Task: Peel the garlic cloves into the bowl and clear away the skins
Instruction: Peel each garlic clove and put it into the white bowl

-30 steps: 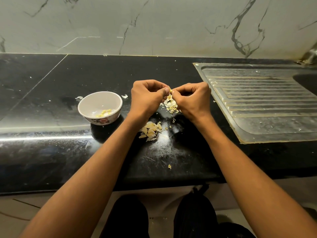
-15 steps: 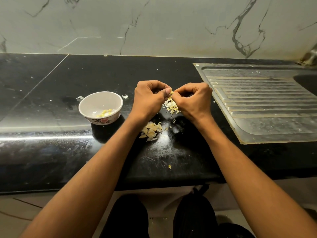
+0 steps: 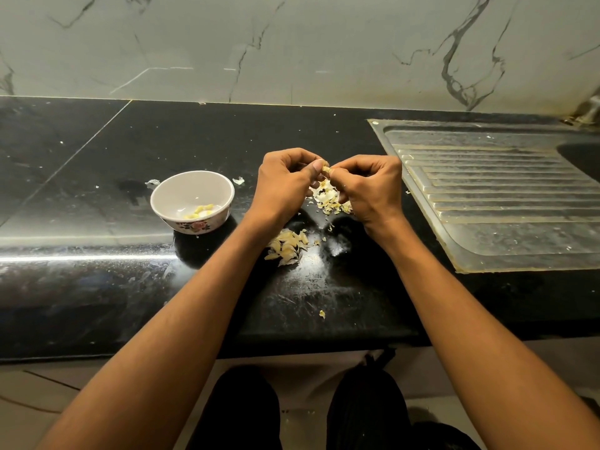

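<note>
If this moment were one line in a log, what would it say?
step: peeling | left hand and right hand: pinch garlic clove | bowl: few peeled cloves | skins: on counter, uncleared

- The left hand (image 3: pixel 285 180) and right hand (image 3: pixel 368 186), both pinching one garlic clove (image 3: pixel 325 169), have lifted slightly since a second ago.
- The clove now sits higher above the pile of skins (image 3: pixel 329 199), and more of it shows between the fingertips.
</note>
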`<action>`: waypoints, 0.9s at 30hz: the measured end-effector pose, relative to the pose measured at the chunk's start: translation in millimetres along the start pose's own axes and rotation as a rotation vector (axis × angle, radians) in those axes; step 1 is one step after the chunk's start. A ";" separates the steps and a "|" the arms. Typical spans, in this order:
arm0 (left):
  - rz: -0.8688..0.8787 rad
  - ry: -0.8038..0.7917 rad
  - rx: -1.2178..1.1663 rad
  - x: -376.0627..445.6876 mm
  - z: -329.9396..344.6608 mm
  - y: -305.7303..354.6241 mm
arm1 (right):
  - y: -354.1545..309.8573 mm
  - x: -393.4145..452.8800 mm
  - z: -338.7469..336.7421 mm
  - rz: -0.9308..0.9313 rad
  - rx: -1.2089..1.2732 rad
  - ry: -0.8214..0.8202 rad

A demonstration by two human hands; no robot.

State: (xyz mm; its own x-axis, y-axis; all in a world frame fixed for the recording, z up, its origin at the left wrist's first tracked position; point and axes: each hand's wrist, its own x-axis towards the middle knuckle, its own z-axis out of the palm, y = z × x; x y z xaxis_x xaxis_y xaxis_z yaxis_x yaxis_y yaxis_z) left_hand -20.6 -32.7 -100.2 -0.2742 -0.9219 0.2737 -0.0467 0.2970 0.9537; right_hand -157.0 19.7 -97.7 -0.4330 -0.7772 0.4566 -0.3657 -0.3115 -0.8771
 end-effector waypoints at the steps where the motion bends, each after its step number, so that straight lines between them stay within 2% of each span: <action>1: 0.001 -0.002 0.005 -0.1 -0.1 0.0 | -0.3 -0.1 0.0 0.007 0.013 0.001; 12: -0.015 -0.041 -0.056 -2.7 -1.0 1.9 | -4.2 -2.2 0.0 0.021 0.052 -0.024; 27: -0.117 -0.002 -0.212 -3.2 -1.6 5.8 | -5.7 -1.6 -1.3 0.029 0.041 -0.027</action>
State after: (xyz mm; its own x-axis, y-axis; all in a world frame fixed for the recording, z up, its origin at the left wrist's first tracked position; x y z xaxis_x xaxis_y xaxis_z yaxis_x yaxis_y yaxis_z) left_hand -18.5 -28.4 -95.4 -0.2806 -0.9464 0.1599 0.1241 0.1294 0.9838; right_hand -155.3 23.4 -93.2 -0.4204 -0.8004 0.4275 -0.3193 -0.3105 -0.8954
